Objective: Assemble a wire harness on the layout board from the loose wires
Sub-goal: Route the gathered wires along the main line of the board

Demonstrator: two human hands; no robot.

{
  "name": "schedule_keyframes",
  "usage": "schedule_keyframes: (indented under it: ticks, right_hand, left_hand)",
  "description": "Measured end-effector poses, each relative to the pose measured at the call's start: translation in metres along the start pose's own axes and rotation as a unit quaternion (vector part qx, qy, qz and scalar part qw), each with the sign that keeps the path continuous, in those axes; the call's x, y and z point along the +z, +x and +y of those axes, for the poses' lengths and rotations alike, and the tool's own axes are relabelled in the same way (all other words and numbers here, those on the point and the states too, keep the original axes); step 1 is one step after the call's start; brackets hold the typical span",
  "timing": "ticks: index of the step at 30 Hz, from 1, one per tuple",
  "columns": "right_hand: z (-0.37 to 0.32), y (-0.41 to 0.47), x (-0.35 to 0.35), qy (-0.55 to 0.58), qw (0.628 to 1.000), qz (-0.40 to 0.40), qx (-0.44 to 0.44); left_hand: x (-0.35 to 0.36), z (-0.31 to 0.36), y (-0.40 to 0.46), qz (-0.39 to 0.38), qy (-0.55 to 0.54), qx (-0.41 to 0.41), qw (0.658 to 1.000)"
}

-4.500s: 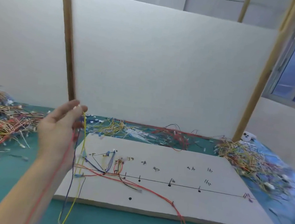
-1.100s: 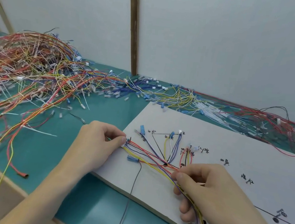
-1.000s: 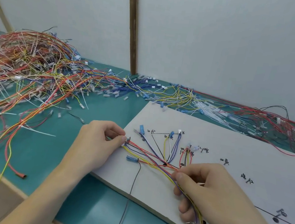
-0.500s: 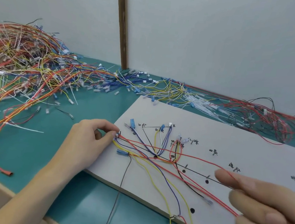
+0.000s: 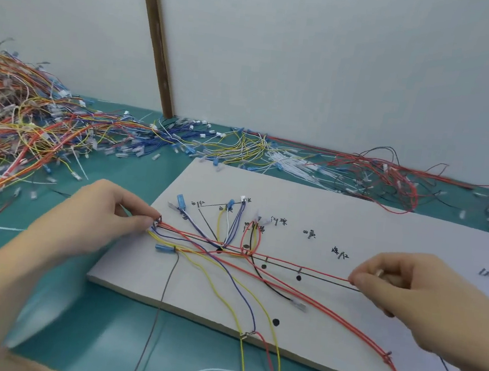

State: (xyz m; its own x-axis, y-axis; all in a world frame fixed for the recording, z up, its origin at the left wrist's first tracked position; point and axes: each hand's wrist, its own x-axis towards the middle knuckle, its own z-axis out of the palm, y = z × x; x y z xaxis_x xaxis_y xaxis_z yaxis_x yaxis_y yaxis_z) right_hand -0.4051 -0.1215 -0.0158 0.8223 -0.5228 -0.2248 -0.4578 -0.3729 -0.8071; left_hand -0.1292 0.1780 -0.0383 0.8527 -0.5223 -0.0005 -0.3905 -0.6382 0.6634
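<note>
From the head camera, handwritten black marks on the white layout board (image 5: 355, 216) are staying too blurred to read. The left hand (image 5: 105, 215) is pinching the wire ends at the board's left edge, while the right hand (image 5: 402, 282) is pinching a red wire (image 5: 298, 266) stretched taut along the drawn line.

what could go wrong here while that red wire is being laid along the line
1. The red wire, pinched taut between the left hand and right hand, could slip off the black drawn line.
2. It crosses loose yellow wires and might drag them.
</note>
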Motion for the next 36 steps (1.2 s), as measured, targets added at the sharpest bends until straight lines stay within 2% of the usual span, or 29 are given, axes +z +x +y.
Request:
schedule_keyframes:
  ticks: [6, 9, 12, 15, 21, 23, 27, 31, 36]
  right_hand:
    - [0.005, 0.019, 0.005, -0.093, 0.995, 0.028, 0.023]
    - [0.009, 0.023, 0.009, -0.106, 0.993, 0.026, 0.037]
    - [0.010, 0.026, 0.009, -0.132, 0.990, 0.042, 0.034]
    - [0.008, 0.027, 0.009, -0.155, 0.986, 0.054, 0.029]
    - [0.008, 0.027, 0.003, -0.151, 0.987, 0.047, 0.033]
    - [0.009, 0.027, 0.003, -0.161, 0.985, 0.042, 0.034]
    - [0.004, 0.032, 0.004, -0.216, 0.975, 0.048, 0.035]
    - [-0.004, 0.042, -0.001, -0.258, 0.964, 0.058, 0.034]
    - [-0.015, 0.057, -0.016, -0.289, 0.956, -0.030, 0.043]
  left_hand:
    - [-0.015, 0.027, 0.017, -0.026, 0.127, 0.025, 0.991]
    - [-0.005, 0.047, 0.021, -0.017, 0.129, 0.110, 0.985]
    - [0.024, 0.082, 0.018, -0.108, 0.070, 0.225, 0.966]
    - [0.058, 0.110, 0.026, -0.210, 0.062, 0.297, 0.929]
    - [0.080, 0.118, 0.052, -0.334, 0.078, 0.285, 0.895]
    - [0.081, 0.113, 0.054, -0.332, 0.046, 0.281, 0.899]
    - [0.092, 0.106, 0.047, -0.268, 0.013, 0.308, 0.913]
    - [0.111, 0.109, 0.034, -0.243, 0.027, 0.361, 0.900]
    - [0.124, 0.111, 0.028, -0.216, -0.002, 0.372, 0.903]
